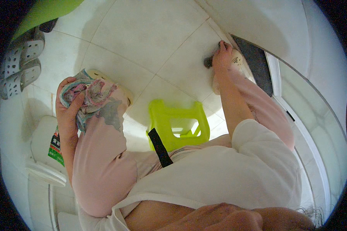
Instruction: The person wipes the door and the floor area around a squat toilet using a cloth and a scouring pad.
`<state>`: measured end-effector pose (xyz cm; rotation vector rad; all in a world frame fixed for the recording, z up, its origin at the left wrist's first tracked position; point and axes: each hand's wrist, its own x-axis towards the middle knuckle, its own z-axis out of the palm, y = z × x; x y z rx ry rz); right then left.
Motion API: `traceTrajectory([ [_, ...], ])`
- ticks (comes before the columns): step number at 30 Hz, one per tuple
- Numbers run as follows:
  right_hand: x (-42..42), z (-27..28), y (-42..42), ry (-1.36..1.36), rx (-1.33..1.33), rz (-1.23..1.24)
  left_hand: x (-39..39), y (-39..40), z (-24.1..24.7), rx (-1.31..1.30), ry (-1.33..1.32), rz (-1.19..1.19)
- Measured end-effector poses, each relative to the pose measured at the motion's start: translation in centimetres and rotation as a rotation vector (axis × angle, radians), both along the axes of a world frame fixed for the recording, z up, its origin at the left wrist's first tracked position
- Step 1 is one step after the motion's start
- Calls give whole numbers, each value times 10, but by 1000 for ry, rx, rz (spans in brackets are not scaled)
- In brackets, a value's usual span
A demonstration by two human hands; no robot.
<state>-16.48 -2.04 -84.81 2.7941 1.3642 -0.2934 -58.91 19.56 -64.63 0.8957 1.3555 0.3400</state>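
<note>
In my left hand [70, 101] is a crumpled cloth [88, 93], grey and white with pink and teal edging. The cloth rests over the lower part of my left trouser leg, above a cream clog [123, 92]. Low at the floor, my right hand [223, 56] has its fingers closed around a small dark object [208, 62]. Most of that object is hidden under the hand, so its kind is unclear. Beside the hand is my other cream clog [237, 59], near the foot of the wall.
A lime-green plastic stool [159, 115] stands between my legs. Grey clogs [30, 73] lie at the left on the tiled floor [127, 34]. A green packet [56, 150] bearing writing is behind my left forearm. A dark panel [254, 63] and a pale framed door [300, 83] are at the right.
</note>
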Motion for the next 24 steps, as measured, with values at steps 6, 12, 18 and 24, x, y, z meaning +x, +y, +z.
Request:
traceTrajectory([
  [6, -7, -12, -9, -37, 123, -89, 3, -1, 3, -4, 29, 0],
  [12, -12, -16, 9, -73, 99, 20, 2, -3, 0, -3, 51, -21],
  [18, -3, 0, 3, 51, 15, 20, 4, 0, 4, -8, 65, -20],
  [24, -20, -7, 56, 124, 182, 92, -1, -2, -5, 10, 27, -28],
])
